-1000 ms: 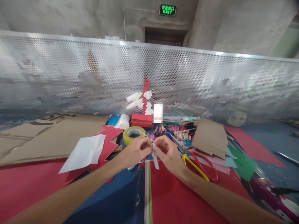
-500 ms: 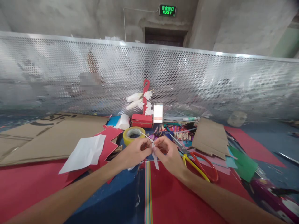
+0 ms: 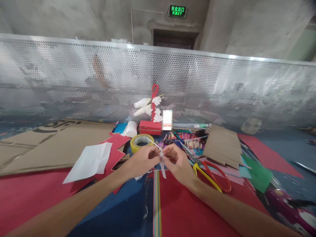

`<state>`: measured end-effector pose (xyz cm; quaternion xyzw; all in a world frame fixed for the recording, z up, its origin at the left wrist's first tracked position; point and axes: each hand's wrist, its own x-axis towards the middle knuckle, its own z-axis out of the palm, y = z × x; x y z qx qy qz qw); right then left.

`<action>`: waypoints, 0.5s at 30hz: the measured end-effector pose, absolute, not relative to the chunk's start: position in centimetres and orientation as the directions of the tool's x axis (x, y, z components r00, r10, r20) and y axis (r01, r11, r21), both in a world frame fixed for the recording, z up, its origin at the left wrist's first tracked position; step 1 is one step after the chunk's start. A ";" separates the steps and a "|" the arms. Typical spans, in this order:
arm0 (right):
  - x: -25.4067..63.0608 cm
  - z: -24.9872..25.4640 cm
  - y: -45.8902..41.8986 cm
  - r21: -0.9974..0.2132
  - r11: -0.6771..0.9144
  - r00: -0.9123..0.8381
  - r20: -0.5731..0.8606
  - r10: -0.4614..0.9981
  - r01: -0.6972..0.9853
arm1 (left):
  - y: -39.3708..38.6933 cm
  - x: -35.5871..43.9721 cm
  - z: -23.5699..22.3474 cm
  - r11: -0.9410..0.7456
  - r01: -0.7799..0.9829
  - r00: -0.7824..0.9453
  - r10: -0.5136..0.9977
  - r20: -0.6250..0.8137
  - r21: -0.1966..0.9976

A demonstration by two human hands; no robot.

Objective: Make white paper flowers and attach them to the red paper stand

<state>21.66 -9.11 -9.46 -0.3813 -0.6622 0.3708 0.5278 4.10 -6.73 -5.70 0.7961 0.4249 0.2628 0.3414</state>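
Note:
Both hands meet at the middle, above the edge of a stack of coloured paper [image 3: 157, 204]. Between the fingertips is a narrow white paper strip [image 3: 163, 168], its free end hanging down. My left hand [image 3: 145, 160] is closed in a pinch on a thin white stick [image 3: 154, 144] that slants up to the left; the strip's upper end meets it. My right hand [image 3: 179, 162] pinches the strip from the other side. Fingers hide where strip and stick join. Just behind my left hand lies a roll of yellow tape [image 3: 134, 144]. Scissors [image 3: 211, 179] with red and yellow handles rest beside my right hand.
Cardboard sheets [image 3: 56, 144] and a white paper piece [image 3: 89, 161] lie left. A red stand [image 3: 150, 127] bears white paper flowers [image 3: 143, 102] before a perforated metal screen [image 3: 118, 79]. At right are a cardboard piece [image 3: 222, 144], green paper [image 3: 259, 172] and a purple device [image 3: 286, 205].
The hanging end of the paper strip has swung slightly left. Both hands keep their pinch in nearly the same place, and the things on the table have not moved.

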 end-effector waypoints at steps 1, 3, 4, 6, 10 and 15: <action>21.7 -9.5 -9.1 -0.895 0.431 -0.149 0.414 0.898 0.112 | -6.6 4.1 -5.8 -0.400 0.488 0.502 0.856 0.125 0.776; 21.7 -9.6 -9.0 -0.899 0.425 -0.140 0.410 0.901 0.103 | -6.4 4.0 -6.1 -0.381 0.456 0.513 0.851 0.112 0.804; 21.7 -9.6 -8.9 -0.901 0.423 -0.134 0.409 0.903 0.098 | -6.3 4.0 -6.2 -0.368 0.437 0.517 0.849 0.106 0.821; 21.8 -9.7 -8.7 -0.903 0.420 -0.117 0.409 0.905 0.088 | -6.1 4.0 -6.3 -0.335 0.399 0.523 0.848 0.089 0.854; 21.8 -9.8 -8.6 -0.909 0.410 -0.118 0.400 0.909 0.075 | -6.2 4.1 -6.2 -0.285 0.325 0.540 0.839 0.070 0.902; 21.7 -9.6 -8.7 -0.907 0.416 -0.119 0.408 0.905 0.062 | -6.4 3.9 -5.8 -0.217 0.236 0.589 0.807 0.038 0.947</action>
